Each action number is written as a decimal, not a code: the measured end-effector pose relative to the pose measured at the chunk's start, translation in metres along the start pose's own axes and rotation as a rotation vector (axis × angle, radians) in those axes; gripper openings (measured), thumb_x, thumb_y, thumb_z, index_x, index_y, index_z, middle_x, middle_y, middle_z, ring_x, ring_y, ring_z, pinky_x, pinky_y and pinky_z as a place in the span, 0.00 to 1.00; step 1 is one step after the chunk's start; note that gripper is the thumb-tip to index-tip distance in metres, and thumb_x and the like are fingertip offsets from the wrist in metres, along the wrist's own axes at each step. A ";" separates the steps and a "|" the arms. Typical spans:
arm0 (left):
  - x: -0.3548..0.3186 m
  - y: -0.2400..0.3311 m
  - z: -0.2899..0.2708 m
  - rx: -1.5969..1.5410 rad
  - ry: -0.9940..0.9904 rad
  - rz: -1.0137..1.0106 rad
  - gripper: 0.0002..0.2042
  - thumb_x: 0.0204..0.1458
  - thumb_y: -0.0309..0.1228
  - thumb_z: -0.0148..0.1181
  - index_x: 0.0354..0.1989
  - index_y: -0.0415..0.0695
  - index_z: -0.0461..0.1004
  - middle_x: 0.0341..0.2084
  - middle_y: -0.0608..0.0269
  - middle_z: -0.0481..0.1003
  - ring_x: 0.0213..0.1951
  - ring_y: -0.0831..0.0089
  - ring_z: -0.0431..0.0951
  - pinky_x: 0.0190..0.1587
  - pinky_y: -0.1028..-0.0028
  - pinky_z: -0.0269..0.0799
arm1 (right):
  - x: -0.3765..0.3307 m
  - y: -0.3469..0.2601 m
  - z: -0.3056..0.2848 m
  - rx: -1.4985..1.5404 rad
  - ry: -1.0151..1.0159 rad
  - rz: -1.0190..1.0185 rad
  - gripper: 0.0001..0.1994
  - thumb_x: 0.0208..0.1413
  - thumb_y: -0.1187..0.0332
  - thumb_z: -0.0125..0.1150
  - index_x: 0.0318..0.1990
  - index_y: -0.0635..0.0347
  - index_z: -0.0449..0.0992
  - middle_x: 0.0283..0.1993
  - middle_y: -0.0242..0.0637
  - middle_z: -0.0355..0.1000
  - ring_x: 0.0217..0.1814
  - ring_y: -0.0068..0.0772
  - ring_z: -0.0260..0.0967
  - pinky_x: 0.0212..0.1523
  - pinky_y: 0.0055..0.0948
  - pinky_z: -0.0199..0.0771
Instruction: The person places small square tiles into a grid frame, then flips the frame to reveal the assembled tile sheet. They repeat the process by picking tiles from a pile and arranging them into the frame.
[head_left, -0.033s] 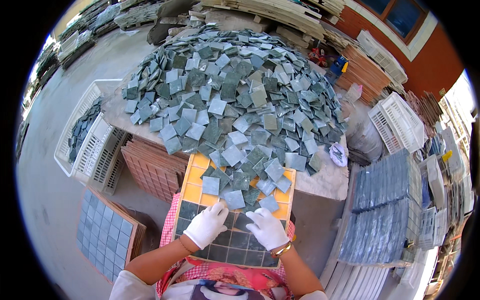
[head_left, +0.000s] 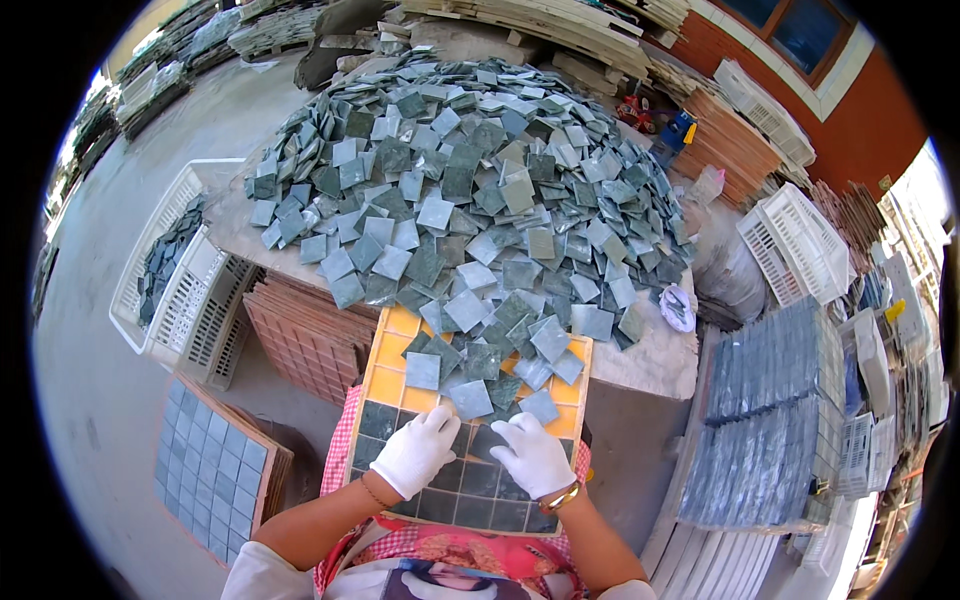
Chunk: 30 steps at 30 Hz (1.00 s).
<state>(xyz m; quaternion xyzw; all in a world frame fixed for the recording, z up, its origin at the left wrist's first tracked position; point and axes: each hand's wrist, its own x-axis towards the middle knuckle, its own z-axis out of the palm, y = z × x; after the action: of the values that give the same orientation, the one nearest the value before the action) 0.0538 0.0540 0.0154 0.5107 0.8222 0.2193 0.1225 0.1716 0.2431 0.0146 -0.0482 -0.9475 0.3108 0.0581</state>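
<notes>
Both my hands wear white gloves and work over a yellow grid tray (head_left: 386, 388) resting against my lap. Dark green square stone tiles (head_left: 440, 505) fill its near rows. My left hand (head_left: 415, 455) bends over the left of these rows, fingers drawn together; whatever lies under the fingertips is hidden. My right hand (head_left: 535, 458) is on the other side, its fingers stretched apart and touching the tiles. Just beyond the fingertips lie a loose grey-green tile (head_left: 471, 400) and another loose tile (head_left: 540, 405). More loose tiles cover the tray's far part.
A big heap of tiles (head_left: 450, 180) spreads over the stone-topped table (head_left: 655, 355) ahead. White plastic crates (head_left: 190, 300) stand at the left, above a stack of filled tile trays (head_left: 205, 470). Wrapped tile stacks (head_left: 760, 410) and an upturned white crate (head_left: 795, 245) are at the right.
</notes>
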 end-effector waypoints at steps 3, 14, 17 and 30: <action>0.001 0.011 -0.009 -0.008 0.002 -0.063 0.22 0.44 0.32 0.65 0.49 0.41 0.67 0.42 0.54 0.67 0.43 0.54 0.72 0.46 0.62 0.71 | 0.006 0.008 -0.002 0.021 -0.003 0.048 0.08 0.55 0.65 0.57 0.41 0.55 0.75 0.36 0.39 0.70 0.37 0.45 0.71 0.36 0.38 0.72; 0.052 0.029 0.008 0.185 0.232 0.117 0.27 0.36 0.44 0.69 0.44 0.45 0.69 0.35 0.61 0.67 0.42 0.62 0.69 0.46 0.65 0.67 | -0.031 0.008 -0.023 0.125 0.104 0.315 0.16 0.52 0.55 0.62 0.42 0.56 0.75 0.37 0.43 0.73 0.39 0.46 0.73 0.38 0.38 0.73; 0.061 0.029 0.006 0.234 0.165 0.078 0.27 0.37 0.44 0.69 0.44 0.45 0.69 0.34 0.61 0.66 0.41 0.62 0.70 0.43 0.65 0.68 | -0.038 -0.013 -0.012 -0.141 0.092 0.280 0.27 0.46 0.45 0.64 0.46 0.54 0.71 0.39 0.42 0.71 0.40 0.44 0.72 0.37 0.40 0.74; 0.072 -0.001 -0.024 0.111 0.328 0.018 0.19 0.41 0.36 0.65 0.43 0.44 0.71 0.37 0.59 0.72 0.41 0.57 0.72 0.43 0.62 0.69 | -0.022 -0.017 0.010 0.078 -0.007 0.074 0.27 0.45 0.67 0.67 0.55 0.58 0.67 0.52 0.47 0.65 0.54 0.51 0.66 0.52 0.39 0.70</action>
<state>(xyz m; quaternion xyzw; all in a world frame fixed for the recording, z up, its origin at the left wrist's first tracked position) 0.0104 0.1127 0.0379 0.4814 0.8374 0.2552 -0.0438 0.1914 0.2206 0.0145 -0.0801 -0.9324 0.3495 0.0451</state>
